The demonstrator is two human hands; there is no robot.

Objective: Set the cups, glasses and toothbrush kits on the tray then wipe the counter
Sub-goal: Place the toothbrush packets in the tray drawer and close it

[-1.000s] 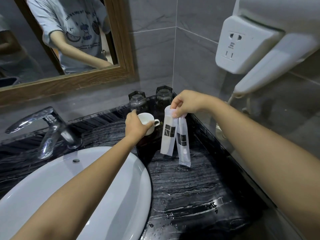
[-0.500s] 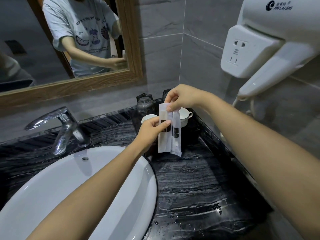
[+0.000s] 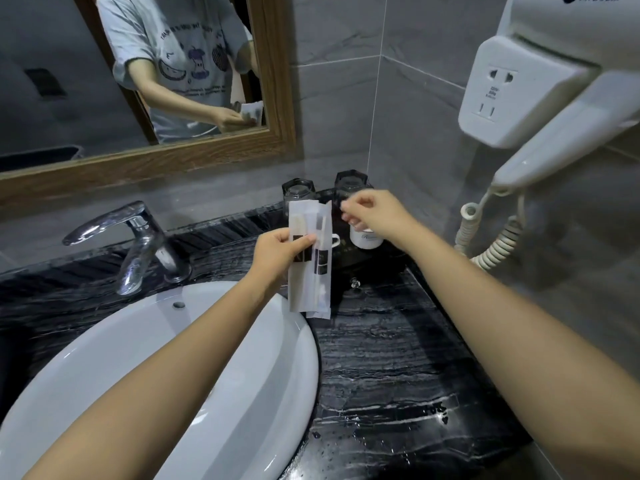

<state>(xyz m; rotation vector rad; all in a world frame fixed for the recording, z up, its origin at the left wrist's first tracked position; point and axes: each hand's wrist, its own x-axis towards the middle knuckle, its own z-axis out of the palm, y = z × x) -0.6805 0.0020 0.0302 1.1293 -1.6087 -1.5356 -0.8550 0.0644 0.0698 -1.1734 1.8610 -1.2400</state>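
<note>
**Left hand holds both toothbrush kits above the tray corner**

Writing first: the white wall-mounted hair dryer (image 3: 568, 81) carries a dark logo at the top edge, cut off by the frame, with letters that read roughly "JINLAISHI". Its socket panel has small print too fine to read. The right-hand white cup (image 3: 365, 237) bears a faint script word that cannot be made out. The two toothbrush kits (image 3: 310, 261) are white sachets with black square blocks printed on them; no text on them is legible. In the mirror (image 3: 145, 81), the person's grey T-shirt shows fruit drawings and lines of lettering, reversed and blurred.

The left hand (image 3: 277, 252) reaches forward with the arm over the white basin (image 3: 173, 358), thumb and fingers pinched shut on the kits near their middle, so the sachets hang upright and overlapping above the near edge of the dark tray (image 3: 360, 265). The right hand (image 3: 375, 214) hovers just above the right cup, fingers loosely curled with thumb and forefinger close together, gripping nothing visible.

On the tray, in the corner of the black marbled surface (image 3: 398, 358), stand two upturned glasses (image 3: 349, 183) at the back and the cups in front; the left cup is mostly hidden behind the kits. A chrome tap (image 3: 135, 244) stands left.
</note>
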